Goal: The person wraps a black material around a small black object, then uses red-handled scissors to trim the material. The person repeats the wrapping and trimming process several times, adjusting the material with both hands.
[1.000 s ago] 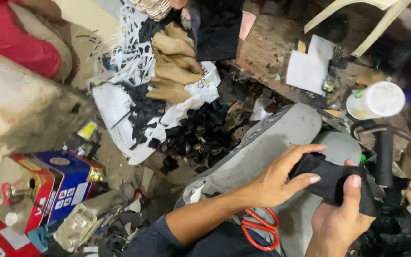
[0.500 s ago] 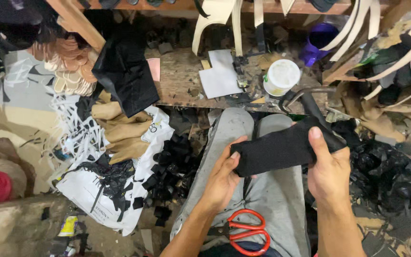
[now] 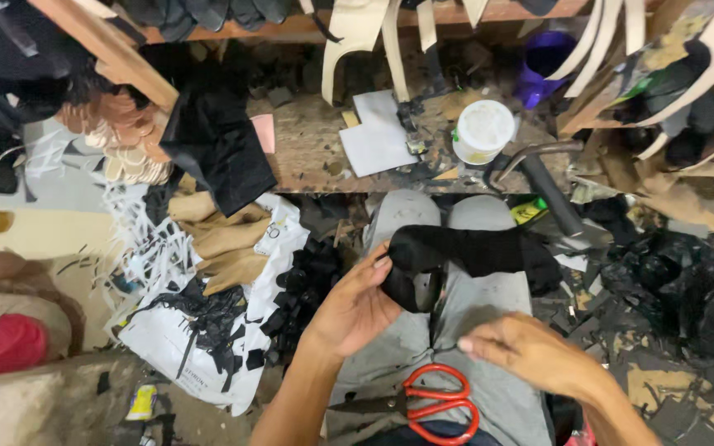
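Left hand gripping black piece; right hand blurred, empty, fingers loosely open.
Scissors on lap, blades partly hidden; cluttered wooden bench, scrap-strewn floor.

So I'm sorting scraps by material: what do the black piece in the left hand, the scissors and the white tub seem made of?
Black piece: soft matte fabric or thin leather, it droops from the left hand. Scissors: glossy red handles, likely plastic; dark blades, probably metal. White tub: smooth, likely plastic.

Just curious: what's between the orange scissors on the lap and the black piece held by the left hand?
Head view: only grey trouser cloth lies between scissors and black piece; the right hand hovers beside.
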